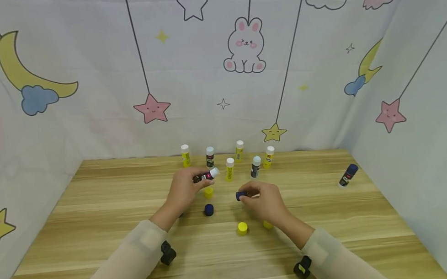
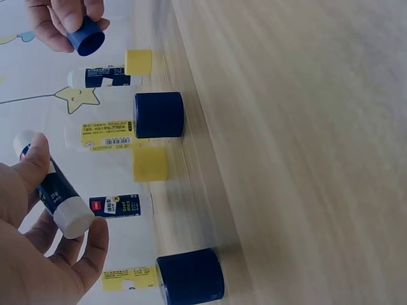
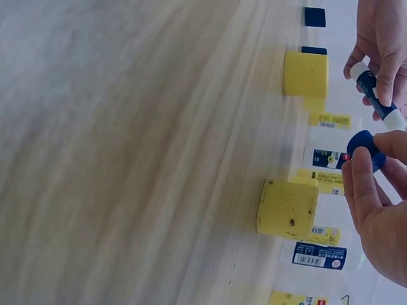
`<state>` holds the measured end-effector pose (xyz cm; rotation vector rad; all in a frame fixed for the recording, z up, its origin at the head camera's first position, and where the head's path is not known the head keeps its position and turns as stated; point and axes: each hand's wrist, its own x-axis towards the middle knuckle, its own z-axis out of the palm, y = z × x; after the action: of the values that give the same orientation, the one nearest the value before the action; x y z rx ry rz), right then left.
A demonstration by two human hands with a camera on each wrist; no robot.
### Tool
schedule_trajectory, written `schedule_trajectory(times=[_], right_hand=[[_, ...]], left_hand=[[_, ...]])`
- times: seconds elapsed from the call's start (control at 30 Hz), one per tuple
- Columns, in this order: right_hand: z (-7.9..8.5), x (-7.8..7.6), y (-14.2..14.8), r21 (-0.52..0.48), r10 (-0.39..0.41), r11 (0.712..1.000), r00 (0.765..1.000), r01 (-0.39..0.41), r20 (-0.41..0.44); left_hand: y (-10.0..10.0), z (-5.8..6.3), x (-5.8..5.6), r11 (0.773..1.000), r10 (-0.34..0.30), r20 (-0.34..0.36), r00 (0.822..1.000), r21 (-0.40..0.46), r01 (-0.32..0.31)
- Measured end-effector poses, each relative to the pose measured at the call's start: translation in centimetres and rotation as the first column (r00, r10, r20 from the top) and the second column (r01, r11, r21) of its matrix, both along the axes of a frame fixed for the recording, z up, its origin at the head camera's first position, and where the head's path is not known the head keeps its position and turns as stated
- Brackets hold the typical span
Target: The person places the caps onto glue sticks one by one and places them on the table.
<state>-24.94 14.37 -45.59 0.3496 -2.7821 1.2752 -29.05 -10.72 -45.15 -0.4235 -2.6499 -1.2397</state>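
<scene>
In the head view my left hand (image 1: 181, 191) grips a dark blue glue stick (image 1: 204, 176), tilted, its white end pointing right. The left wrist view shows that glue stick (image 2: 58, 196) lying between thumb and fingers, white at both ends and without a cap. My right hand (image 1: 267, 202) pinches a dark blue cap (image 1: 240, 195) between thumb and fingertips, to the right of the glue stick and apart from it. The cap's open, hollow end (image 2: 90, 43) shows in the left wrist view. Below the hands, a blue cap (image 1: 209, 210) and a yellow cap (image 1: 242, 229) stand on the table.
Several uncapped yellow glue sticks (image 1: 229, 170) and blue glue sticks (image 1: 255, 167) stand upright toward the back. A capped blue glue stick (image 1: 348, 176) stands far right. Another yellow cap (image 1: 209, 192) sits near my left hand; one more (image 1: 267, 224) is partly behind my right wrist.
</scene>
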Motion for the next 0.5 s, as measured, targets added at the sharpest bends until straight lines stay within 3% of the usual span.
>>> schedule_trajectory(times=[0.27,0.5], right_hand=[[0.57,-0.07,-0.14,-0.088,-0.022,0.996,1.0,0.023,0.014],[0.64,-0.21,-0.1,-0.131,-0.061,0.989,0.997,0.066,0.037]], left_hand=[[0.5,0.57,0.35,0.988,-0.013,-0.067,0.998,-0.156,0.002],[0.92,0.76,0.58,0.977,-0.015,-0.08,0.997,-0.215,-0.002]])
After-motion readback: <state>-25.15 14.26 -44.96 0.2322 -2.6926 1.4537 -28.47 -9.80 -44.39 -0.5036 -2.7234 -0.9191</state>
